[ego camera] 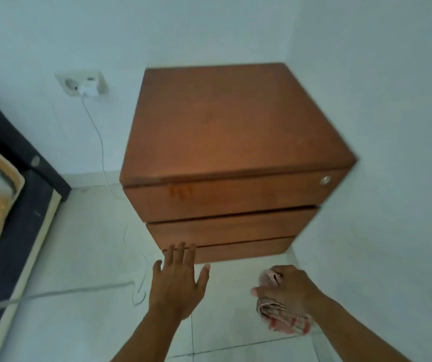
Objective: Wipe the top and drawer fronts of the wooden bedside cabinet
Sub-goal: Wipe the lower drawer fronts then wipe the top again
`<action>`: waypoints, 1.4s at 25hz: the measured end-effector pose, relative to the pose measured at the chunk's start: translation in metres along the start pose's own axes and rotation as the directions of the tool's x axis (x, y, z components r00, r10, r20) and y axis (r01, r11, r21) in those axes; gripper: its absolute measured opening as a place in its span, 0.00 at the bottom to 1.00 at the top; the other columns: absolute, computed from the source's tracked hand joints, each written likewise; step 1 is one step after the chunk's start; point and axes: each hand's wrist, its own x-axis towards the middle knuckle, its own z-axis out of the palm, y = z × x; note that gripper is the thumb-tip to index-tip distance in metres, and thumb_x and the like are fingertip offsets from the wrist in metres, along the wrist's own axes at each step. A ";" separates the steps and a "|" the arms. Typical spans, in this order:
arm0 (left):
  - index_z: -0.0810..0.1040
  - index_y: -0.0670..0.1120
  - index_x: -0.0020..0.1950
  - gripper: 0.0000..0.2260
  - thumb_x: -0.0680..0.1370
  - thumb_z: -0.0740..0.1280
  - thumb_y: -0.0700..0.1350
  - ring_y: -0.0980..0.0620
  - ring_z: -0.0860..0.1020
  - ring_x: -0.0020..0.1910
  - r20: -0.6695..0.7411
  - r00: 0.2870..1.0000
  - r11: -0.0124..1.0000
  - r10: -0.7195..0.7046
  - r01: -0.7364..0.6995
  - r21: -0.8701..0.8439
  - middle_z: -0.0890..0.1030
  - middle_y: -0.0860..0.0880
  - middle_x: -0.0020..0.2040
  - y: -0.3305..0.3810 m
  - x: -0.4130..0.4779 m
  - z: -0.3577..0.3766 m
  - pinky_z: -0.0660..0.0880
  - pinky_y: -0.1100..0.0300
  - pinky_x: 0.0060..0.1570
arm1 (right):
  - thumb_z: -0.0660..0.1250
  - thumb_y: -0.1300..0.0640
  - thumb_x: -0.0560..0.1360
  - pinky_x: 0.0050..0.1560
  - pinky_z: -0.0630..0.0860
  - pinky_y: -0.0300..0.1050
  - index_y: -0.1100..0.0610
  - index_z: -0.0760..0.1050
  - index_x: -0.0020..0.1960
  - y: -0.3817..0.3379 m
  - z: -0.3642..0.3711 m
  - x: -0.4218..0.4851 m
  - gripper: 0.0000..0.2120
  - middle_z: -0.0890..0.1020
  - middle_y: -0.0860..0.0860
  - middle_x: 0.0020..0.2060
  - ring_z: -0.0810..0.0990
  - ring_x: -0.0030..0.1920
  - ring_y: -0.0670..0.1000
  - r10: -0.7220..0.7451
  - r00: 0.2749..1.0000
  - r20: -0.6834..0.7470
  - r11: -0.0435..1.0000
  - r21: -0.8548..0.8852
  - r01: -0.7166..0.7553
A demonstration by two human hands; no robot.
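Note:
The wooden bedside cabinet (235, 121) stands in the room's corner, its bare brown top facing me. Three drawer fronts (225, 199) show below the top; the upper one has a small round lock at its right end. My left hand (178, 280) is spread flat with fingers apart, its fingertips near the bottom drawer's left end. My right hand (286, 287) hovers above the floor in front of the cabinet's right side, closed on a bunched checked cloth (285, 320) with red stripes.
White walls close in behind and to the right of the cabinet. A wall socket (83, 83) holds a white charger, and its thin cable (124, 231) trails down onto the tiled floor. A dark bed frame (24, 218) lies along the left.

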 end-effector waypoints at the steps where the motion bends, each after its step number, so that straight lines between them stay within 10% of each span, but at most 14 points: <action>1: 0.66 0.49 0.79 0.37 0.77 0.41 0.66 0.43 0.65 0.77 -0.024 0.999 1.000 0.028 -0.028 -0.009 0.68 0.46 0.78 0.007 -0.009 -0.038 0.69 0.41 0.69 | 0.82 0.34 0.61 0.42 0.74 0.30 0.51 0.80 0.58 -0.024 -0.022 -0.023 0.33 0.78 0.40 0.42 0.76 0.41 0.37 0.012 0.999 0.048 1.000 0.026 -0.013; 6: 0.77 0.45 0.68 0.27 0.80 0.52 0.60 0.42 0.77 0.65 -0.205 0.968 0.988 0.145 -0.152 -0.020 0.80 0.44 0.65 0.040 0.004 -0.194 0.76 0.44 0.58 | 0.86 0.39 0.56 0.56 0.84 0.50 0.53 0.83 0.51 -0.127 -0.139 -0.081 0.31 0.88 0.48 0.47 0.88 0.48 0.49 -0.071 0.977 0.199 0.997 -0.018 0.076; 10: 0.59 0.51 0.81 0.30 0.82 0.50 0.62 0.43 0.57 0.80 -0.084 0.987 0.990 0.135 -0.139 -0.036 0.61 0.46 0.81 0.088 0.074 -0.255 0.62 0.39 0.73 | 0.76 0.56 0.72 0.41 0.78 0.33 0.58 0.83 0.50 -0.200 -0.234 -0.043 0.08 0.84 0.46 0.36 0.84 0.43 0.52 -0.285 0.936 -0.204 0.949 -0.195 0.247; 17: 0.50 0.55 0.83 0.31 0.82 0.50 0.64 0.42 0.45 0.82 0.070 0.995 0.997 0.076 -0.075 -0.007 0.47 0.46 0.84 0.115 0.174 -0.234 0.52 0.37 0.77 | 0.71 0.61 0.75 0.53 0.80 0.56 0.50 0.76 0.66 -0.253 -0.313 0.110 0.20 0.75 0.56 0.59 0.77 0.56 0.59 -0.510 0.596 -0.620 0.838 -0.514 0.182; 22: 0.40 0.58 0.82 0.34 0.78 0.42 0.68 0.42 0.41 0.82 0.046 0.998 0.999 0.047 -0.048 0.022 0.41 0.48 0.84 0.108 0.185 -0.204 0.49 0.37 0.78 | 0.69 0.31 0.68 0.76 0.60 0.64 0.45 0.71 0.63 -0.223 -0.290 0.158 0.30 0.76 0.48 0.67 0.73 0.68 0.56 -0.369 0.876 -0.310 0.850 -0.495 0.183; 28: 0.32 0.59 0.80 0.35 0.75 0.34 0.69 0.42 0.33 0.80 0.052 0.998 1.000 0.022 -0.022 0.010 0.32 0.48 0.82 0.112 0.181 -0.192 0.40 0.37 0.77 | 0.44 0.34 0.83 0.80 0.38 0.68 0.42 0.40 0.83 -0.217 -0.266 0.180 0.32 0.43 0.46 0.84 0.38 0.83 0.60 -0.282 0.927 -0.247 0.802 -0.591 0.086; 35: 0.33 0.59 0.81 0.33 0.80 0.40 0.69 0.42 0.35 0.81 0.147 0.989 1.000 0.004 -0.007 0.021 0.33 0.47 0.82 0.114 0.185 -0.204 0.41 0.36 0.77 | 0.46 0.33 0.81 0.81 0.48 0.63 0.44 0.49 0.84 -0.159 -0.229 0.118 0.34 0.53 0.51 0.84 0.47 0.84 0.60 -0.437 0.855 -0.280 0.749 -0.639 0.173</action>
